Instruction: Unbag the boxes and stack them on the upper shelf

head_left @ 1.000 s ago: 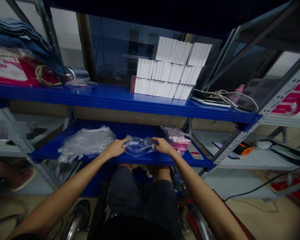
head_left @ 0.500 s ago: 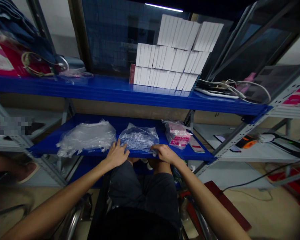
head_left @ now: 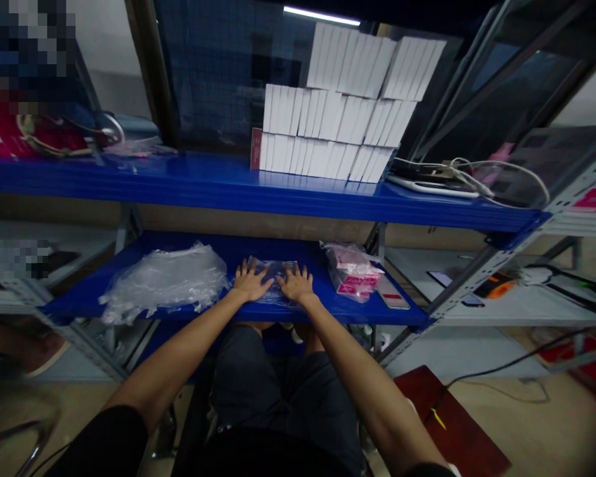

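A clear plastic bag lies on the lower blue shelf in front of me. Both palms press down on it. My left hand rests flat on its left part with the fingers spread. My right hand is flat on its right part, fingers apart too. Much of the bag is hidden beneath the hands. Left of it sits a heap of clear plastic bags. To the right stand pink-and-white boxes wrapped in clear plastic, and a phone lies beside them.
White boxes are stacked in rows on the upper blue shelf. A white cable and a flat device lie to their right. An orange-and-black tool is on the grey side shelf. Someone's foot shows at far left.
My hands have moved forward and closer together, from the bag's near edge onto its top. The bag now lies flatter. The view has shifted slightly.
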Demonstrator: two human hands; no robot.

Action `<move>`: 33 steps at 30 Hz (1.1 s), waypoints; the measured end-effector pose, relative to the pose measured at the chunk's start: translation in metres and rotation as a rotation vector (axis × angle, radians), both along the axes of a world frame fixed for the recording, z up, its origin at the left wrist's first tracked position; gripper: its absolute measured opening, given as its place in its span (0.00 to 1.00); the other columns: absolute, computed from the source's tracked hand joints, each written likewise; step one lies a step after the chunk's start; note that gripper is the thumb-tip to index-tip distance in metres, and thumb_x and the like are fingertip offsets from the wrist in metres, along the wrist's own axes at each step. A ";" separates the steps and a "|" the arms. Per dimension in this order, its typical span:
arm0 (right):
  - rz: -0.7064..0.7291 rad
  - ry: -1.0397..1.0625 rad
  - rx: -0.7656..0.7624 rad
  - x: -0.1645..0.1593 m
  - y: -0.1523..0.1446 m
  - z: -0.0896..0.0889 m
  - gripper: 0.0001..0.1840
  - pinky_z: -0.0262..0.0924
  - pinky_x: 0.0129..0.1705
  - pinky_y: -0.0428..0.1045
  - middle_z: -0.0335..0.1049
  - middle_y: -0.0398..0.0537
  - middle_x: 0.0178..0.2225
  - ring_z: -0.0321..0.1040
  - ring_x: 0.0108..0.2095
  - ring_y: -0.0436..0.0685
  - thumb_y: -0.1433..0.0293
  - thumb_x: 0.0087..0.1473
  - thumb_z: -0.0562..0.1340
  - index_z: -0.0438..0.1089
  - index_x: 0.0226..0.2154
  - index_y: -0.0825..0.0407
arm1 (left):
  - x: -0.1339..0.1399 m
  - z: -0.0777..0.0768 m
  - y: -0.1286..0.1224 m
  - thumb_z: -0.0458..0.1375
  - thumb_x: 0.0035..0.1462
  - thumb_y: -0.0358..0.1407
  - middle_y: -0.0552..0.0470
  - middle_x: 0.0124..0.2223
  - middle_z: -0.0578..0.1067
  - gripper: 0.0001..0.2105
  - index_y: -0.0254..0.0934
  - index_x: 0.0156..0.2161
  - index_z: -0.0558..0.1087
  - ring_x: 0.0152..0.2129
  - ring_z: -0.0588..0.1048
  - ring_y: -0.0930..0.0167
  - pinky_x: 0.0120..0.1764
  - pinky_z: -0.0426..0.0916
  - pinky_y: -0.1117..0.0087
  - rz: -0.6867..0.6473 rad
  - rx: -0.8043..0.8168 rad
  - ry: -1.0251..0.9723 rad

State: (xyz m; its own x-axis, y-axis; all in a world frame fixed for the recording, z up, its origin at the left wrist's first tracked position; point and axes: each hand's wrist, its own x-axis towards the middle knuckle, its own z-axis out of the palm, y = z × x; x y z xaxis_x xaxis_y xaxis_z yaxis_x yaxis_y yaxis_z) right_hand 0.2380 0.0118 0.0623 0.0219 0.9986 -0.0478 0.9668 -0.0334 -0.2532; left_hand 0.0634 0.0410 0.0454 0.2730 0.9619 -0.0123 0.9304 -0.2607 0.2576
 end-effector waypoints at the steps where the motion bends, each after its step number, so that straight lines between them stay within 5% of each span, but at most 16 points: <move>1: -0.006 0.011 -0.045 -0.003 -0.002 -0.011 0.40 0.31 0.70 0.73 0.33 0.54 0.76 0.30 0.74 0.76 0.44 0.67 0.47 0.45 0.73 0.44 | -0.004 -0.007 0.002 0.46 0.62 0.63 0.43 0.77 0.40 0.38 0.49 0.72 0.57 0.72 0.35 0.41 0.68 0.38 0.40 0.039 -0.041 0.011; 5: -0.020 0.029 -0.002 -0.008 -0.015 -0.040 0.44 0.23 0.70 0.73 0.33 0.50 0.76 0.26 0.74 0.76 0.36 0.62 0.43 0.46 0.73 0.38 | -0.016 -0.018 0.001 0.51 0.51 0.71 0.33 0.76 0.41 0.52 0.40 0.73 0.55 0.71 0.37 0.38 0.67 0.40 0.40 0.156 -0.060 0.003; 9: -0.008 0.047 0.105 0.001 -0.027 -0.043 0.42 0.28 0.71 0.69 0.44 0.52 0.74 0.32 0.74 0.72 0.39 0.64 0.48 0.55 0.71 0.42 | -0.015 -0.003 -0.013 0.60 0.51 0.64 0.31 0.72 0.57 0.47 0.34 0.68 0.61 0.71 0.47 0.45 0.68 0.43 0.40 0.051 0.088 -0.063; 15: 0.217 0.301 0.257 0.023 -0.036 -0.018 0.30 0.49 0.69 0.58 0.45 0.48 0.74 0.47 0.72 0.60 0.56 0.71 0.47 0.56 0.70 0.43 | -0.015 0.066 -0.059 0.57 0.63 0.51 0.40 0.66 0.66 0.31 0.38 0.65 0.63 0.57 0.71 0.57 0.60 0.65 0.59 -0.143 0.514 -0.296; 19: 0.431 0.399 0.395 -0.001 -0.023 0.016 0.29 0.47 0.70 0.55 0.45 0.47 0.74 0.45 0.73 0.58 0.57 0.71 0.46 0.56 0.70 0.44 | -0.054 0.120 -0.062 0.59 0.62 0.52 0.40 0.64 0.67 0.29 0.38 0.62 0.67 0.52 0.76 0.53 0.55 0.69 0.56 0.082 0.572 -0.252; 22: 0.503 0.393 0.392 -0.045 0.000 0.040 0.30 0.41 0.72 0.55 0.40 0.45 0.75 0.41 0.74 0.56 0.55 0.72 0.45 0.53 0.71 0.43 | -0.109 0.137 -0.047 0.63 0.56 0.54 0.38 0.66 0.65 0.36 0.38 0.65 0.66 0.52 0.75 0.48 0.54 0.69 0.52 0.201 0.522 -0.134; 28: 0.653 0.320 0.195 -0.146 0.044 0.062 0.34 0.38 0.73 0.56 0.44 0.47 0.74 0.40 0.74 0.58 0.51 0.72 0.41 0.50 0.72 0.46 | -0.225 0.128 -0.019 0.60 0.50 0.66 0.34 0.68 0.64 0.46 0.40 0.68 0.63 0.53 0.74 0.47 0.52 0.70 0.55 0.377 0.310 0.085; 33: 0.714 0.194 0.096 -0.204 0.039 0.045 0.34 0.38 0.72 0.63 0.46 0.46 0.74 0.41 0.73 0.65 0.48 0.70 0.42 0.55 0.70 0.42 | -0.268 0.086 -0.011 0.61 0.45 0.68 0.36 0.76 0.47 0.48 0.44 0.67 0.67 0.65 0.57 0.34 0.60 0.60 0.40 0.507 0.120 0.234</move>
